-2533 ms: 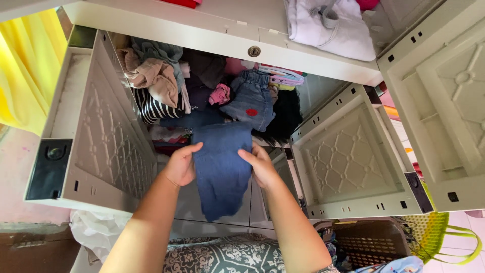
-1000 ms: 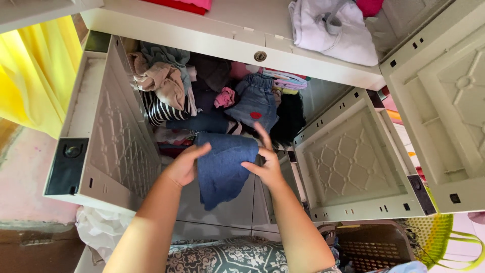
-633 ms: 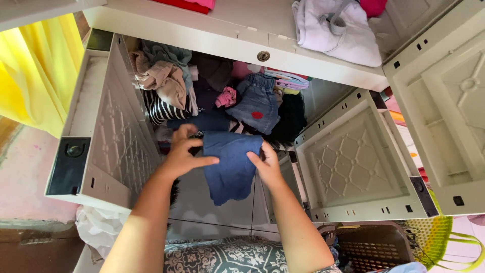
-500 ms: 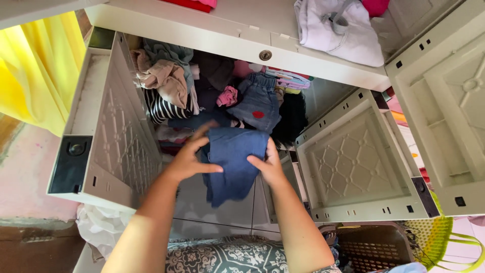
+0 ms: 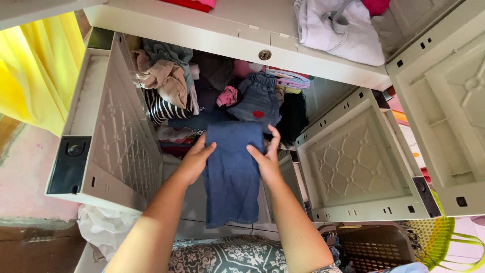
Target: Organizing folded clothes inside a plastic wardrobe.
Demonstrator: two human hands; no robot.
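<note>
A folded blue denim garment [image 5: 232,172] lies lengthwise in front of the open white plastic cabinet [image 5: 323,60]. My left hand [image 5: 196,161] presses flat on its left edge. My right hand [image 5: 265,157] rests on its right edge, fingers spread toward the cabinet. Just beyond the garment, inside the cabinet, sits a small pair of jeans with a red patch [image 5: 257,101] among other stacked clothes.
The left cabinet door [image 5: 121,131] and the right cabinet door [image 5: 358,162] stand wide open on either side. A white garment [image 5: 338,30] lies on top. A yellow curtain [image 5: 40,65] hangs at left; a brown basket [image 5: 379,247] sits at bottom right.
The denim piece was bunched and lifted between my hands toward the cabinet, then lowered and smoothed out long. Both hands now lie flat along its edges.
</note>
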